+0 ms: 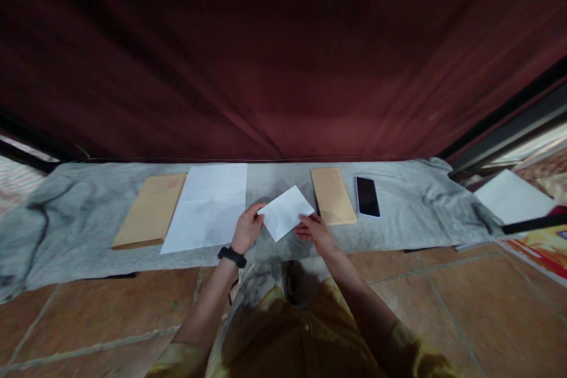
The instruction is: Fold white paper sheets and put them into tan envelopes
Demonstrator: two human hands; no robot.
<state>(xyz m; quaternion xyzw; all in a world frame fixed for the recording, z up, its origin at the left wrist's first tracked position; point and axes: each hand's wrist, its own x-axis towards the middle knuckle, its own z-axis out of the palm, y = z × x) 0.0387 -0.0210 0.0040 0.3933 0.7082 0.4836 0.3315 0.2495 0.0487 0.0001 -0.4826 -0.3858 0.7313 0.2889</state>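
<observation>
Between my two hands is a small white folded sheet of paper [286, 212], tilted so that its right end sits higher. My left hand [248, 228], with a black band on the wrist, pinches its left corner. At the lower right edge, my right hand [316, 232] grips the same paper between thumb and fingers. Just left of my left hand lies a larger stack of white paper [210, 204]. A brown envelope [333, 195] rests flat just beyond my right hand.
A grey cloth [407, 201] covers the long narrow surface. At its left lies a stack of brown envelopes [150, 209]; right of the single envelope is a phone [367, 196], its screen dark. A dark red curtain [283, 71] hangs behind, and tiled floor [443, 301] shows in front.
</observation>
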